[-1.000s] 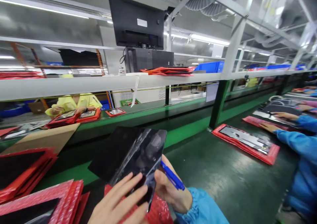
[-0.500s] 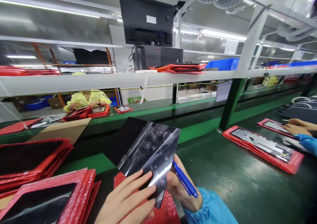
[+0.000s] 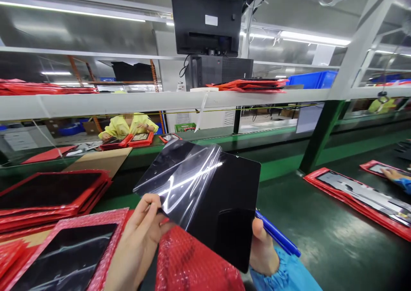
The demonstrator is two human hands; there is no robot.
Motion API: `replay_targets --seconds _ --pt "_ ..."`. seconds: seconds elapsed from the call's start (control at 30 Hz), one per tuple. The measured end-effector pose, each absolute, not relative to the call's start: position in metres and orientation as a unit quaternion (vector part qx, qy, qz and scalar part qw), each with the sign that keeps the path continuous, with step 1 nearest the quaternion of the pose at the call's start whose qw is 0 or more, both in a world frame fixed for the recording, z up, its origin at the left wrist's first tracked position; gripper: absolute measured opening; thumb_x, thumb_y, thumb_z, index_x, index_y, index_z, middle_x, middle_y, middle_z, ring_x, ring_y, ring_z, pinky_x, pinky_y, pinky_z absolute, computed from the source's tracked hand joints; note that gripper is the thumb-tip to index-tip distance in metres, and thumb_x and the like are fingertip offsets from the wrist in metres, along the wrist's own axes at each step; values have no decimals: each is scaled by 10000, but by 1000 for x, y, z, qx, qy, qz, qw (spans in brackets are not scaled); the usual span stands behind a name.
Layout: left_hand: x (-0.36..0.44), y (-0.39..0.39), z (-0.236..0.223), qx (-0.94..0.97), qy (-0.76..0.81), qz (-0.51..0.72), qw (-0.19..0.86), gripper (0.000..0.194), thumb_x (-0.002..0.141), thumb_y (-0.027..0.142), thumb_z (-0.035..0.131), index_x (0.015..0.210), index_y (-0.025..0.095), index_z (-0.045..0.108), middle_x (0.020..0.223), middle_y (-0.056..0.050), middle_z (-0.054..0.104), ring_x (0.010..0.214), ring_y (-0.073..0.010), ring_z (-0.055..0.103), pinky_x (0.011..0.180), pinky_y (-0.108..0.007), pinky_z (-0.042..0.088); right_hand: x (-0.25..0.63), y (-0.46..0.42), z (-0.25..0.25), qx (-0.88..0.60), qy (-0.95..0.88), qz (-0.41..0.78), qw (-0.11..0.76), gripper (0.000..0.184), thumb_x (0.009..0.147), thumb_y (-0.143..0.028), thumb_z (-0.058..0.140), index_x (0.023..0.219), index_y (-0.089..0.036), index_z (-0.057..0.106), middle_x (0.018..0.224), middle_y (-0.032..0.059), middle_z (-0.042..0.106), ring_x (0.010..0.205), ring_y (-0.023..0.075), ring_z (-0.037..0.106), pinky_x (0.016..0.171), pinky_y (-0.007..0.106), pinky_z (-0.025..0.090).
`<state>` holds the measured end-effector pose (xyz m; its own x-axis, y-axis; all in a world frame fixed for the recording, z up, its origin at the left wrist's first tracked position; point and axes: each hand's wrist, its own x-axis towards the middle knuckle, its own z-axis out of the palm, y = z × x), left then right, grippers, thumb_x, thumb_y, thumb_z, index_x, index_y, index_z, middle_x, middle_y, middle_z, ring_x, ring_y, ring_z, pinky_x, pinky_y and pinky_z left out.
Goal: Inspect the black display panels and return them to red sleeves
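Note:
A black glossy screen panel [image 3: 234, 201] is tilted up before me. My right hand [image 3: 261, 250] grips it by the lower right edge and also keeps a blue pen [image 3: 278, 234] against the palm. Clear protective film [image 3: 192, 179] curls back over the panel's left part, leaving the right part bare. My left hand [image 3: 141, 235] is closed in a pinch on the film's edge at the panel's lower left. Beneath the panel lies a red bubble-wrap bag [image 3: 192, 256].
Stacks of red bubble bags with black panels [image 3: 64, 252] lie at left. On the right, metal-backed panels in red wrap [image 3: 362, 196] lie near a co-worker's hand [image 3: 393, 174]. A person in yellow [image 3: 128, 126] sits across. A white shelf beam [image 3: 144, 102] spans the bench under a monitor [image 3: 207, 21].
My left hand has gone from lying flat on the film to pinching its edge. The film has been drawn leftward, baring the panel's right side. The view has turned slightly left.

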<state>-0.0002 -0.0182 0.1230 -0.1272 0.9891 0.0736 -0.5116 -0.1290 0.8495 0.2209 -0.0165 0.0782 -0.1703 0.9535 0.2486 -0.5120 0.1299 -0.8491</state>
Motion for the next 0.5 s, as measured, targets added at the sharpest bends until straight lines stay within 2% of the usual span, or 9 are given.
replay_targets --seconds 0.07,0.13,0.23,0.33,0.43,0.5 --pt "5 -20 124 253 304 727 561 114 784 305 693 848 248 618 894 56 622 784 -93 613 655 -171 521 214 -16 80 -242 -436 636 589 607 701 -655 679 1187 -297 617 963 76 758 969 317 691 850 481 524" --pt "10 -24 125 194 283 779 526 99 797 310 676 873 253 647 916 52 639 901 -108 612 750 -178 518 204 -18 84 -234 -415 638 605 560 741 -636 652 1211 -338 596 1085 45 737 1050 295 663 905 458 510" --pt "11 -30 129 199 276 818 463 94 828 344 635 881 268 652 872 56 659 907 -127 617 816 -234 514 190 -25 94 -226 -431 607 628 481 818 -556 618 1251 -353 570 1276 26 649 1208 286 568 985 442 475" --pt "9 -37 133 212 283 841 409 96 848 363 600 856 272 631 901 58 674 922 -162 632 855 -317 522 183 -37 101 -211 -488 597 600 607 754 -428 743 1314 -360 519 1365 22 579 1282 318 500 999 451 474" --pt "5 -42 133 207 279 850 395 97 856 357 586 820 269 605 943 61 681 937 -168 637 859 -322 527 181 -45 97 -193 -500 632 560 797 701 -265 804 1384 -400 416 1337 22 600 1172 329 602 885 455 555" --pt "3 -42 133 208 278 853 390 97 857 353 586 819 265 599 956 59 680 927 -158 635 847 -302 532 180 -46 92 -182 -497 645 552 826 710 -206 797 1400 -396 385 1315 32 617 1111 311 645 823 438 587"
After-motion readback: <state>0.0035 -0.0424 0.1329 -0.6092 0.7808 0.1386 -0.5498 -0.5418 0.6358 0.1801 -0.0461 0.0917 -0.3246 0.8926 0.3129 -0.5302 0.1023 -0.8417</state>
